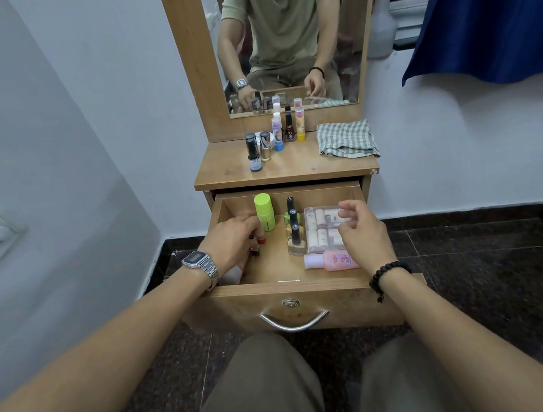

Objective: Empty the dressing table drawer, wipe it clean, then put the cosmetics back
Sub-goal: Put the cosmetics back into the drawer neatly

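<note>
The wooden drawer (274, 288) stands pulled out. Inside it my left hand (233, 242) curls round small cosmetic items at the left; a red-capped one (261, 240) and a dark one (254, 251) show under my fingers. A lime-green stick (264, 212) stands upright just right of that hand. Nail polish bottles (294, 225) stand in the middle. My right hand (363, 231) hovers over a clear box of small bottles (321, 227), fingers loosely curled, holding nothing. A pink bottle (334, 260) lies near the drawer front.
On the tabletop (292, 168) stand several cosmetics (275, 139) beside a folded checked cloth (346, 140). A mirror (282, 35) rises behind. A spray bottle (382, 18) sits on the sill by a blue curtain (485, 4). My knees are below the drawer handle (294, 322).
</note>
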